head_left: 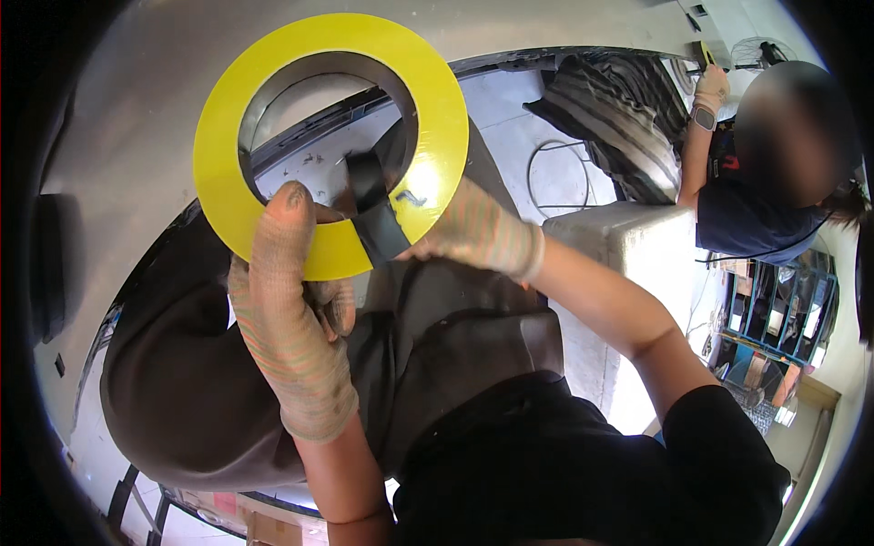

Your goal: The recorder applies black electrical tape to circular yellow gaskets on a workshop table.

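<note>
A large flat yellow ring point(223, 164) with a dark grey inner wall is held up over my lap. My left hand point(296, 318), in a knitted striped glove, is closed on its lower left part, the thumb lying over the front face. Across the ring's lower right part runs a black strip point(381, 233), whose upper portion stands up inside the hole. My right hand point(482, 229), gloved the same way, is behind the ring's lower right edge near the strip. The ring hides its fingers, so what they hold cannot be seen. A small dark mark shows on the yellow face.
A grey metal worktable point(137, 118) curves along the left and far side. To the right stands a pale block-like box point(619, 241), with striped dark cloth point(619, 114) beyond it. A co-worker point(756, 214) is at the far right, a gloved hand raised, near a blue rack point(783, 305).
</note>
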Action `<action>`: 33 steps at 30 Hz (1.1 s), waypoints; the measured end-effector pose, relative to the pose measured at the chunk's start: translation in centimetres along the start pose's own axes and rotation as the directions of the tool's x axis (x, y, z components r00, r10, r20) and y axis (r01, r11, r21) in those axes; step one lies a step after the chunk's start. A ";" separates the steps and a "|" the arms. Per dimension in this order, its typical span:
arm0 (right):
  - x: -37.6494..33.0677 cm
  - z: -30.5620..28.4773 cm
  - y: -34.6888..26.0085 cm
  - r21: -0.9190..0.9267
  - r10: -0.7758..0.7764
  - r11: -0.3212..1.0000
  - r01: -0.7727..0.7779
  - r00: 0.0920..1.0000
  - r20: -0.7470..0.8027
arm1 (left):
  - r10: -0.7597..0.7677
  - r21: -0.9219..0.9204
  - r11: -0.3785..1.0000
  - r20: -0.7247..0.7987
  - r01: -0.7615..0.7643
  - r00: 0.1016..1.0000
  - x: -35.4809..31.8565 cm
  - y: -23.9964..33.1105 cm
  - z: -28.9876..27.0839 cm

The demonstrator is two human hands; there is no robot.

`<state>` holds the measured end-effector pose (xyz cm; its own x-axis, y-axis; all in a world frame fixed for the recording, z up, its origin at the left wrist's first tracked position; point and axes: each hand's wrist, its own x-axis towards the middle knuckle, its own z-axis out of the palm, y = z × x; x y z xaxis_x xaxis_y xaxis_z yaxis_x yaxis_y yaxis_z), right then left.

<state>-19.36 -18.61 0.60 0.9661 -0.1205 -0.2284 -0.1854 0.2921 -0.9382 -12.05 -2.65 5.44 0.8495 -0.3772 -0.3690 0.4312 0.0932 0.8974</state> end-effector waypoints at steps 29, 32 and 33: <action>-7.2 0.7 -8.4 0.005 0.677 0.727 -0.687 0.717 0.165 | 0.034 -0.034 0.999 -0.207 -0.042 0.978 1.9 -1.3 1.9; -4.3 -3.5 1.3 -0.044 0.375 0.927 -0.373 0.917 0.134 | -0.033 -0.072 0.997 -0.037 0.031 0.999 1.5 -1.9 1.4; -2.0 -5.1 2.9 -0.031 0.278 0.960 -0.277 0.949 0.148 | -0.035 -0.068 0.997 -0.047 0.032 0.998 1.3 -2.1 1.4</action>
<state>-22.76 -22.33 -3.03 0.8918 0.1074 -0.4395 -0.4512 0.2843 -0.8459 -12.27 -4.65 3.41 0.8472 -0.3366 -0.4111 0.4777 0.1440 0.8666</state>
